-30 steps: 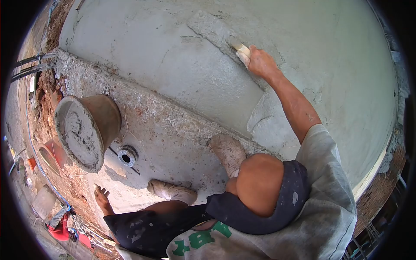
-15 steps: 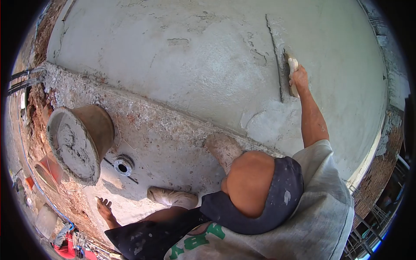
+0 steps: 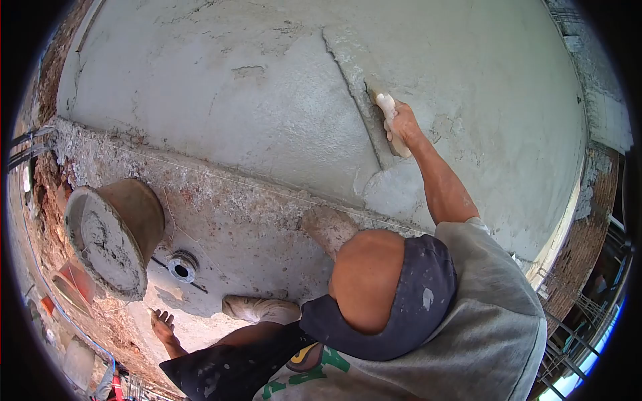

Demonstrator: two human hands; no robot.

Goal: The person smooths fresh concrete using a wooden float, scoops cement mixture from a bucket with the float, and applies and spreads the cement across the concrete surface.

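My right hand point(image 3: 403, 125) is closed around the pale handle of a plastering float point(image 3: 400, 148), whose long face lies against the wet grey mortar wall point(image 3: 281, 100). A raised ridge of mortar point(image 3: 353, 90) runs along the float's left side. Low on the left, my left hand point(image 3: 162, 327) holds nothing, its fingers apart, below a bucket of wet mortar point(image 3: 110, 240). Between my left hand and the wall, a round metal fitting with a dark hole point(image 3: 182, 267) sits on the ground.
A thin string point(image 3: 221, 175) stretches along the wall's base. Behind the mortar bucket lies a reddish bucket point(image 3: 72, 287). My shoes stand on the rough ledge point(image 3: 221, 227). Brickwork point(image 3: 582, 240) and metal bars point(image 3: 568, 341) border the right side.
My right hand has swept the float leftward over the wall, and the mortar ridge has shifted left with it. My left hand stays low, fingers apart. The view has shifted slightly.
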